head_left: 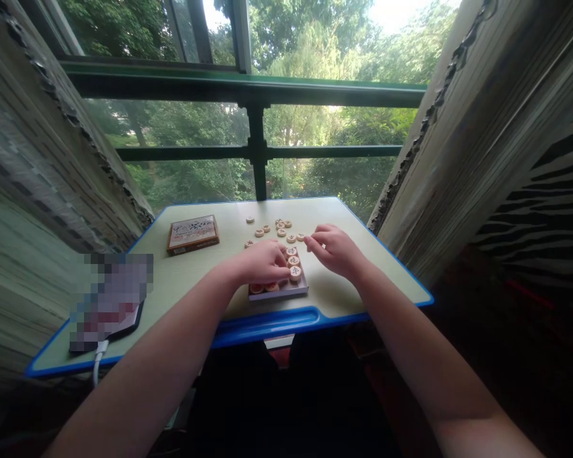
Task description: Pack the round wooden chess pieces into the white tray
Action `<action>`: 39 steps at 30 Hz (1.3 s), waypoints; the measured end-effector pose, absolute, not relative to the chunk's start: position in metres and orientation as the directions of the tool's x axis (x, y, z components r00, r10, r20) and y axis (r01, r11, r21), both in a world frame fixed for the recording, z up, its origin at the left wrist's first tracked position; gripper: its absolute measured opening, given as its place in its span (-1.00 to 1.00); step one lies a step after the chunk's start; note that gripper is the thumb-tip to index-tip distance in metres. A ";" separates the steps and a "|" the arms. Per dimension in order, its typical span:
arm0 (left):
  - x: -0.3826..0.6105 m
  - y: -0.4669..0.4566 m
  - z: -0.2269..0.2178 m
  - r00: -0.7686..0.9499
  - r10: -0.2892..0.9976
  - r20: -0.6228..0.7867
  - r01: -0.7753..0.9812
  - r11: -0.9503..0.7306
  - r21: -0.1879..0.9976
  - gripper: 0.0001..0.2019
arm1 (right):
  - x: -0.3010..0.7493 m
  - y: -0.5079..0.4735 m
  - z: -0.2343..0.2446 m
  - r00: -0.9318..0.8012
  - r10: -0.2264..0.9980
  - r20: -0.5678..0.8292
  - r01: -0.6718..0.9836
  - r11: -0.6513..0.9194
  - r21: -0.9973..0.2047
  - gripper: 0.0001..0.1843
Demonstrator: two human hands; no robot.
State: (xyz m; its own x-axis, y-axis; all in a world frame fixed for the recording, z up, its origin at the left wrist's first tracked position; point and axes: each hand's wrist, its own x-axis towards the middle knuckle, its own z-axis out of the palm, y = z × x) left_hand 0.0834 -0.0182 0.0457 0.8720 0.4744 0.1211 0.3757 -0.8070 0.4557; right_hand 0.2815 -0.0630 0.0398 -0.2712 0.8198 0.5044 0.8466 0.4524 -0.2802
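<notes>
An open shallow box tray [300,291] stands near the table's front edge, with round wooden Chinese chess pieces lying in it. My left hand [262,262] bends over this tray and covers part of it. Its fingertips are closed at a chess piece [295,273] with a black character, in the tray's near right corner. Red-marked pieces [272,287] show below the palm. Just beyond the tray on the right, my right hand [333,249] has its fingers curled, the tips pinched at the edge of another chess piece [300,237] on the tabletop.
Several loose chess pieces [281,232] lie scattered behind the tray. A flat printed box [193,234] is at the back left of the blue-edged table [377,280]. On the left a blurred-out phone [107,312] has a white cable [98,362]. Curtains and a window surround the table.
</notes>
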 end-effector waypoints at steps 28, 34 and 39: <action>0.053 0.057 0.009 0.004 0.943 0.334 0.463 -0.298 0.835 -0.54 | 0.278 -0.048 0.019 -0.294 0.791 0.536 0.823 0.495 -0.278 -0.76; 0.050 0.064 -0.003 0.072 0.961 0.267 0.461 -0.269 0.846 -0.55 | 0.282 -0.041 0.013 -0.215 0.819 0.531 0.869 0.409 -0.279 -0.74; 0.051 0.062 -0.006 0.138 0.966 0.218 0.485 -0.258 0.836 -0.59 | 0.286 -0.034 0.007 -0.153 0.853 0.500 0.894 0.335 -0.297 -0.69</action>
